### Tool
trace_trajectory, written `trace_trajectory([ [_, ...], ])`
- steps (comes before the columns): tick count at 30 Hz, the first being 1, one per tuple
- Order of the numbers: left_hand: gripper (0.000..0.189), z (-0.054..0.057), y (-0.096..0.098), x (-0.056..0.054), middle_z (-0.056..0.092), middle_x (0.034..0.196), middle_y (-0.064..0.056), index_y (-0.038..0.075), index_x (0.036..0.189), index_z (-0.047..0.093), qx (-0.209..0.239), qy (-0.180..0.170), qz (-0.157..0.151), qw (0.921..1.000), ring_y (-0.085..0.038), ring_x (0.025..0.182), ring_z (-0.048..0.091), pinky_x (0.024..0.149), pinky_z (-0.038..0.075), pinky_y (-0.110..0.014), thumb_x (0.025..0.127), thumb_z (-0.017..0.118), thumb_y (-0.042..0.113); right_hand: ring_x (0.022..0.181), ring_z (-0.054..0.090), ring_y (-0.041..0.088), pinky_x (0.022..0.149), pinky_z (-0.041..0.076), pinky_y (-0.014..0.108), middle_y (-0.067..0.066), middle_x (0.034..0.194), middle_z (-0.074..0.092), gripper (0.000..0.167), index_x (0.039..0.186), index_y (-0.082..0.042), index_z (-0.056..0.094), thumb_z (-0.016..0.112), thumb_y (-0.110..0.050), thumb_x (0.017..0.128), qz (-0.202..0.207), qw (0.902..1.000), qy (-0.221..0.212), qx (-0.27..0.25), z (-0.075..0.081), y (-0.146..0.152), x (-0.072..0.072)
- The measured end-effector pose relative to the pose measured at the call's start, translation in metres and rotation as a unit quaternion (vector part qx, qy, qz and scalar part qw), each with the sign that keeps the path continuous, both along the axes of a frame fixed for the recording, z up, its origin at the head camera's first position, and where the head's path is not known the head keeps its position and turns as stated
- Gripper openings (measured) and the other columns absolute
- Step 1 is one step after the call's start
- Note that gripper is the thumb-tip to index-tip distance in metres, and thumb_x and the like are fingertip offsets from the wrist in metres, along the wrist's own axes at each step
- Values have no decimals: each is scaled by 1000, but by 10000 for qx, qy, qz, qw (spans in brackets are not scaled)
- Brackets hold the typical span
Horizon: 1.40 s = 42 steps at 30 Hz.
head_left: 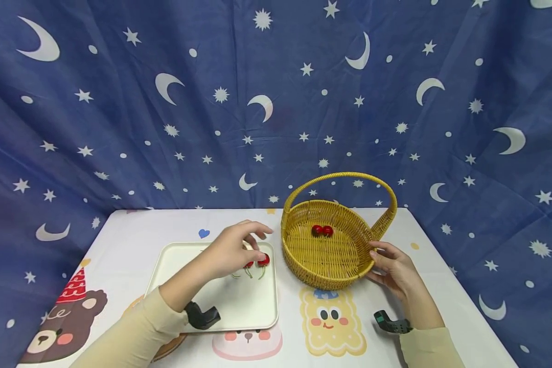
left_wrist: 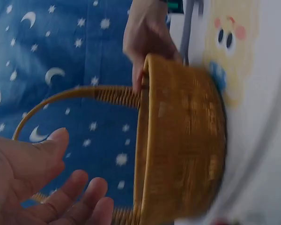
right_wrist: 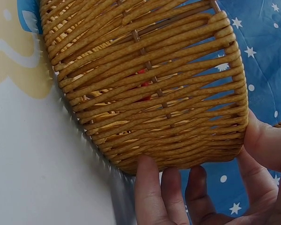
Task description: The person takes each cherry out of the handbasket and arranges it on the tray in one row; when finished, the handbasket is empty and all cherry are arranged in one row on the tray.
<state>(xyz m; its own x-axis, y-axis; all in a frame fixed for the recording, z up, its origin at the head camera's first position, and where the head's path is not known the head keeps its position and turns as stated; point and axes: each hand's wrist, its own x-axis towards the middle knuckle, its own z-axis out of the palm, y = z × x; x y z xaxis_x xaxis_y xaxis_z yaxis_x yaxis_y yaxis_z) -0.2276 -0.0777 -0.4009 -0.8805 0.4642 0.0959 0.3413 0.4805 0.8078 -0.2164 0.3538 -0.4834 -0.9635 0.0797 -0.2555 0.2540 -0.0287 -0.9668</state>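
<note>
My left hand [head_left: 232, 250] is above the right part of a cream tray [head_left: 239, 309], its fingers loosely bent. In the left wrist view, nothing shows between the fingers of that left hand [left_wrist: 25, 164]. Red cherries with green stems [head_left: 263, 260] lie on the tray below it, partly hidden by the hand. To the right stands a yellow wicker basket [head_left: 324, 282] with an arched handle; two red cherries [head_left: 322, 231] sit inside at the back. My right hand [head_left: 397, 273] grips the basket's right side, thumb at the rim [right_wrist: 241, 103] and fingertips against the outer weave.
A white tablecloth [head_left: 294, 332] with cartoon prints covers the table. Behind it hangs a blue curtain [head_left: 211, 163] with moons and stars. The basket's tall handle [head_left: 340, 175] arches upward. Dark wrist straps [head_left: 202, 316] are on both wrists.
</note>
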Motion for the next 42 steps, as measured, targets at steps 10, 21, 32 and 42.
trace_trajectory([
  [10,65,-26,111,-39,64,146,-12,15,149,60,114,-388,-980,9944,-34,135,63,114,52,-50,90,86,9,110,71,18,89,66,43,3,128,58,29,135,-19,69,67,-13,107,45,10000,78,-19,-2,1,1],
  [21,73,-51,161,-81,51,163,-11,14,157,52,-532,-629,-560,9950,-34,148,53,119,49,-49,91,84,9,110,71,17,89,66,43,2,129,58,29,135,-19,69,67,-13,106,3,10000,54,-29,-3,2,2],
  [32,54,-62,164,-96,67,145,-9,12,143,68,-999,-842,-764,9885,-25,133,63,108,54,-36,91,79,1,111,70,16,91,65,44,0,127,57,30,136,-20,69,69,-14,106,14,10000,29,14,-1,1,0],
  [42,32,-61,166,-94,73,128,-9,9,121,77,-983,-709,-802,9894,-15,95,58,78,46,-27,92,74,-5,114,69,17,92,65,43,2,132,55,31,137,-22,69,66,-13,107,53,10000,-31,20,-2,2,-2],
])
